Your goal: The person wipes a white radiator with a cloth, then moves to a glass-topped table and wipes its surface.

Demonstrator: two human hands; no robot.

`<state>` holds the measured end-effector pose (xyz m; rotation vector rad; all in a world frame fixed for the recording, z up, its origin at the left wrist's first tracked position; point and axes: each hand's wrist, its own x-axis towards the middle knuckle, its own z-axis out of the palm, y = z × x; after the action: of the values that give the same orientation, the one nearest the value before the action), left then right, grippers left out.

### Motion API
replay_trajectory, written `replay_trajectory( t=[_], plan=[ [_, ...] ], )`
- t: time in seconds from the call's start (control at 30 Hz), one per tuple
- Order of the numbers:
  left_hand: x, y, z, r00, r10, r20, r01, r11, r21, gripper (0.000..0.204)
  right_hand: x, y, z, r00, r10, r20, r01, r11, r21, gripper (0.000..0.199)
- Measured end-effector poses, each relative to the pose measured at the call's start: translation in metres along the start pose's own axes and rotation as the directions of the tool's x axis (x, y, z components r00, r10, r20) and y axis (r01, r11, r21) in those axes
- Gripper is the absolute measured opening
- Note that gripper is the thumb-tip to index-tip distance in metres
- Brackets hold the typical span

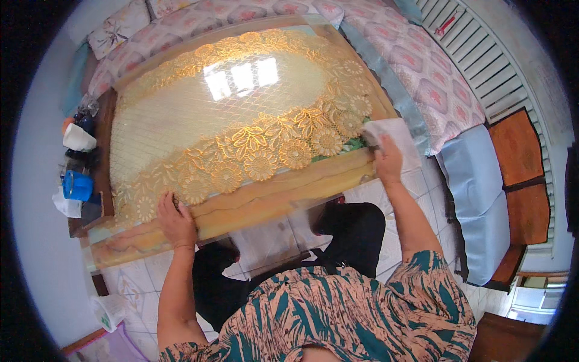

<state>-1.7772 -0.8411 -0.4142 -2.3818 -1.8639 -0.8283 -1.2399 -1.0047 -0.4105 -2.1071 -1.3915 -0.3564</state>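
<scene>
A low table [241, 220] is covered by a clear sheet over a gold lace-patterned cloth [262, 160] with flowers and leaves. My left hand [177, 220] rests on the near left part of this cover, fingers spread a little and nothing seen in them. Over at the right corner of the table, my right hand [389, 161] grips a white cloth [403, 137], which may be paper; it spreads out past the table's edge. What lies under the right fingers is partly hidden.
Along the left edge, a dark wooden shelf [104, 163] bears a white cup [79, 138] and a blue container [78, 185]. A pink patterned sofa cover [416, 72] lies beyond the table. Light blue cushions [473, 205] stand at right. A white bin [108, 312] is at lower left.
</scene>
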Motion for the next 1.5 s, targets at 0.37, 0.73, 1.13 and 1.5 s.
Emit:
replay_trajectory(
  t=[0.37, 0.73, 1.13, 1.5],
  plan=[
    [0.008, -0.004, 0.01, 1.0, 0.004, 0.025, -0.003, 1.0, -0.025, 0.04, -0.059, -0.277, 0.087, 0.801, -0.584, 0.132, 0.485, 0.761, 0.431, 0.058],
    [0.002, -0.014, -0.001, 0.999, 0.041, 0.016, -0.041, 0.999, 0.006, 0.04, 0.051, -0.224, 0.106, 0.931, -0.201, 0.306, 0.188, 0.98, 0.072, 0.076],
    [0.007, 0.005, -0.007, 0.999, -0.022, 0.034, 0.023, 1.0, -0.017, 0.04, 0.034, -0.029, 0.017, 0.987, -0.005, 0.158, 0.037, 0.979, -0.2, 0.066],
    [0.007, 0.006, -0.014, 0.997, -0.04, 0.065, 0.045, 0.997, -0.068, 0.041, 0.053, -0.063, -0.012, 0.93, 0.095, 0.355, 0.057, 0.917, -0.394, 0.065]
  ],
)
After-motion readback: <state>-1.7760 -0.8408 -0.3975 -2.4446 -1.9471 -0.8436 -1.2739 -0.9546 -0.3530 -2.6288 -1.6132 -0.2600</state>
